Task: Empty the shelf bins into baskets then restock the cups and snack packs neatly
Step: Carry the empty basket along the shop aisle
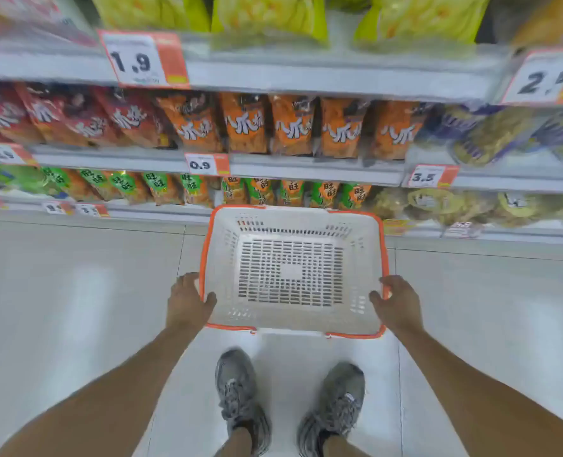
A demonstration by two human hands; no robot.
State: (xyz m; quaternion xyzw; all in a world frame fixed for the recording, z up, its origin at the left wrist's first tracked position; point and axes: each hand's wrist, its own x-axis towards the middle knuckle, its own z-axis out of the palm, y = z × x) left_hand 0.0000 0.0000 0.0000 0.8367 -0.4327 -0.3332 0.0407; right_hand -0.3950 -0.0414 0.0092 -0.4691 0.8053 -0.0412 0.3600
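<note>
A white plastic basket (227, 305) with an orange rim hangs in front of me over the floor, with nothing in it. My left hand (188, 301) grips its left rim, thumb inside the wall. My right hand (397, 305) grips its right rim the same way. Behind the basket, orange snack packs (293, 127) stand in a row on the middle shelf. Green and orange snack packs (263, 191) fill the shelf below, just past the basket's far edge.
Red packs (85, 117) stand at the middle shelf's left, purple and yellow packs (504, 133) at its right, yellow-green bags (267, 18) on top. Price tags (141, 57) hang off the shelf edges. My two grey shoes (240, 400) stand on pale floor tiles.
</note>
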